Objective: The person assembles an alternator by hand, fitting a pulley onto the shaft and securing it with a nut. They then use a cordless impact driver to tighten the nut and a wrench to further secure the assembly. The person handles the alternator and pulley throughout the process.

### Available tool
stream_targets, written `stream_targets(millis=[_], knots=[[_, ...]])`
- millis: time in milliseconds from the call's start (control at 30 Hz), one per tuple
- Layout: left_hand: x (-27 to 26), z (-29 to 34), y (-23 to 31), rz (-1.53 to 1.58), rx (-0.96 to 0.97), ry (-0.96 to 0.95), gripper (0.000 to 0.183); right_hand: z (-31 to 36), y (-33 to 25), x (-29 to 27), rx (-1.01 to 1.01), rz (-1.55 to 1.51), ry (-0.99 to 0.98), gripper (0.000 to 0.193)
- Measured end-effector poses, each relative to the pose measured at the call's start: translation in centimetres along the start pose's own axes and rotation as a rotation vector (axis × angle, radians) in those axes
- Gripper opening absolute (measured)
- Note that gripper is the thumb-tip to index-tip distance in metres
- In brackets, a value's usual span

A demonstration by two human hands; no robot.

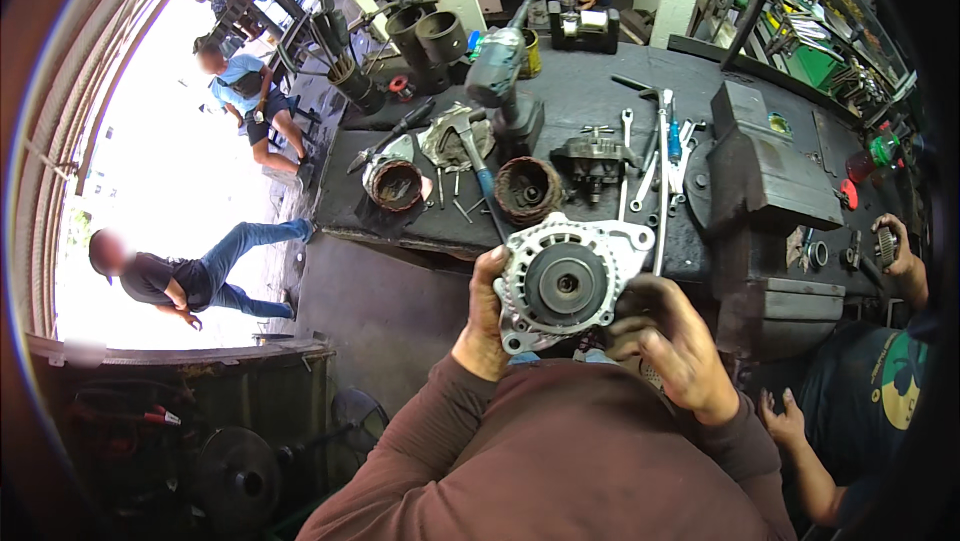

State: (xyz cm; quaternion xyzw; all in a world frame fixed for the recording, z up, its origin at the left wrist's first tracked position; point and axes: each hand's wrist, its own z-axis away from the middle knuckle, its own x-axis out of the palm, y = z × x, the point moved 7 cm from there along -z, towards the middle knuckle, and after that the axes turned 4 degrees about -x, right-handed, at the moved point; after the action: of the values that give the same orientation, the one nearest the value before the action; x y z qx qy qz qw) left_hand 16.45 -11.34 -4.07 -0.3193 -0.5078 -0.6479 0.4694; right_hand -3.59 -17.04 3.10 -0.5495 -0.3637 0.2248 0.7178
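My left hand (486, 313) is closed on the left edge of a silver alternator (567, 284), held up in front of my body with its dark round pulley facing me. Beside the housing's right edge is my right hand (680, 341). Its thumb stands apart from half-curled, grimy fingers, and nothing shows between them. Whether those fingertips touch the housing is hard to tell. Just beyond the alternator, on the dark workbench (400, 223), lie a copper-wound stator (527, 191) and a second wound part (394, 186). A hammer (478, 156) lies between these two.
A cordless impact wrench (500, 76) stands behind the stator. Several wrenches (648, 166) lie right of a dark metal part (595, 156). A large bench vise (765, 181) sits at the right. A co-worker's hand (903, 251) holds a small part there. Two people (165, 281) are at the left.
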Motion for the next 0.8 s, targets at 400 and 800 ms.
stream_targets(millis=[400, 800], knots=[[-1.7, 3.6, 17.9, -1.870, 0.697, 0.007, 0.094, -19.6, 18.0, 16.1, 0.056, -1.123, 0.056, 0.073], [-11.0, 6.2, 26.0, -1.454, 0.287, 0.054, 0.131, -24.5, 20.0, 21.4, 0.157, -1.213, -0.069, 0.071]])
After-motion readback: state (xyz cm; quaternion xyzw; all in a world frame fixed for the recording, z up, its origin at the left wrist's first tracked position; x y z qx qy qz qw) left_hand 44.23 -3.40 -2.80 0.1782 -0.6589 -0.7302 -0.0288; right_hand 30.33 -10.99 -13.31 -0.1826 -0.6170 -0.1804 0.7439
